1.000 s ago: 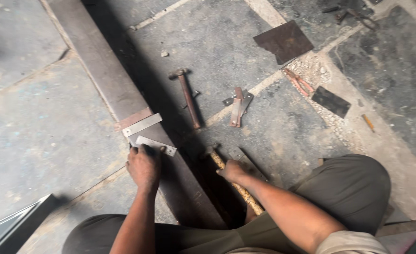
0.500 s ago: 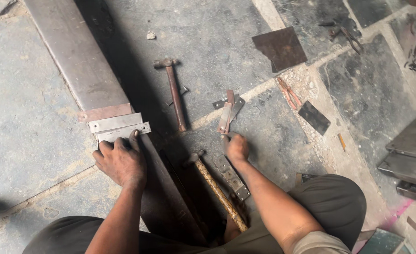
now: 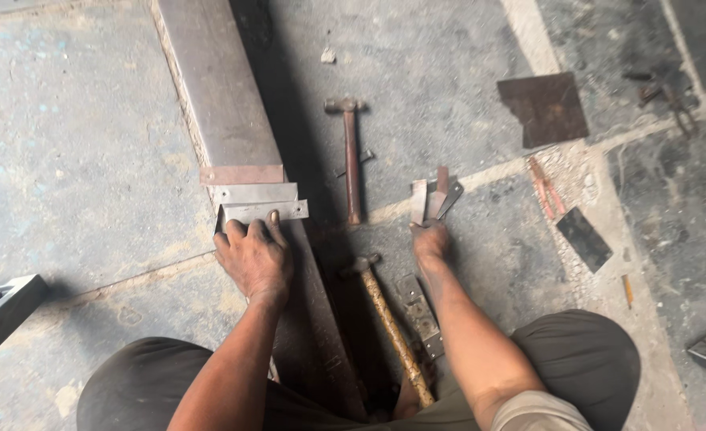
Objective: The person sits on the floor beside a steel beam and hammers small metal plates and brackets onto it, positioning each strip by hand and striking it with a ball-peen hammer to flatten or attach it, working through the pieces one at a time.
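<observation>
My left hand [image 3: 253, 254] presses flat on a small grey metal strip [image 3: 264, 211] lying across a long steel beam [image 3: 217, 104]; two more strips [image 3: 249, 183] lie just above it. My right hand [image 3: 431, 239] grips the lower ends of a few short metal strips [image 3: 433, 198] on the concrete floor. A wooden-handled hammer [image 3: 389, 319] lies between my arms, its head near my right wrist.
A second hammer [image 3: 351, 152] with a rusty handle lies beyond my hands. A rusty plate [image 3: 546, 108], a dark flat piece [image 3: 584, 238] and thin rods [image 3: 541, 187] lie at the right. More metal strips [image 3: 417, 307] lie beside my right forearm. A metal frame corner [image 3: 2, 307] is at the left.
My right hand has reached forward from near the hammer handle to the short strips and taken hold of them. My left hand stays on the strip on the beam.
</observation>
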`<state>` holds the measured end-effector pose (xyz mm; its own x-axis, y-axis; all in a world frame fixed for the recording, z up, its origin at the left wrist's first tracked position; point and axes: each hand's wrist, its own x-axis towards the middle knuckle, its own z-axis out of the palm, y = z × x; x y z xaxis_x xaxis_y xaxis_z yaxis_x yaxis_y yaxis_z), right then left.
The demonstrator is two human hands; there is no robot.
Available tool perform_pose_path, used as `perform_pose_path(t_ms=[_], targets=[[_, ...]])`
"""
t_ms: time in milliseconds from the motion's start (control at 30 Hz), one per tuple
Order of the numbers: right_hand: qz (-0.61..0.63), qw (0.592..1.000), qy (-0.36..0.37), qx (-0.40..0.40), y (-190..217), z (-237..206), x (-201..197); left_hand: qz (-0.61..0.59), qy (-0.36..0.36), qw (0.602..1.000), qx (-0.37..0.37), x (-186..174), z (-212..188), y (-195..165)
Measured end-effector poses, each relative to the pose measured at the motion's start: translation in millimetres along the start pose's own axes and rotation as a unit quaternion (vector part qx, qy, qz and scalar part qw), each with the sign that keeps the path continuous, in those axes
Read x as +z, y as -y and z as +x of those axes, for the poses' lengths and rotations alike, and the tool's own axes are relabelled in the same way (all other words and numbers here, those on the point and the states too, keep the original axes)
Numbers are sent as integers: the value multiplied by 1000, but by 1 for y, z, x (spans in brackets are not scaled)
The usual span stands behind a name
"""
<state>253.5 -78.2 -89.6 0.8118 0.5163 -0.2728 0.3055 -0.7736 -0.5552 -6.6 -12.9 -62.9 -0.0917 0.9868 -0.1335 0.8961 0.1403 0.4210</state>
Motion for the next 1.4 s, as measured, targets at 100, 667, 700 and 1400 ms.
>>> perform_pose_path(t_ms=[100, 667, 700, 1400], targets=[[209, 974, 76, 30, 18, -4, -10, -3, -23, 1000, 9, 5, 0, 2], [-32, 801, 146, -580, 39, -130, 31, -113, 165, 980, 15, -30, -26, 62], [-24, 807, 134, -574, 40, -134, 32, -71, 197, 976, 52, -31, -36, 62], [-41, 963, 266, 5, -32, -149, -22, -16, 48, 995, -83, -35, -61, 45]])
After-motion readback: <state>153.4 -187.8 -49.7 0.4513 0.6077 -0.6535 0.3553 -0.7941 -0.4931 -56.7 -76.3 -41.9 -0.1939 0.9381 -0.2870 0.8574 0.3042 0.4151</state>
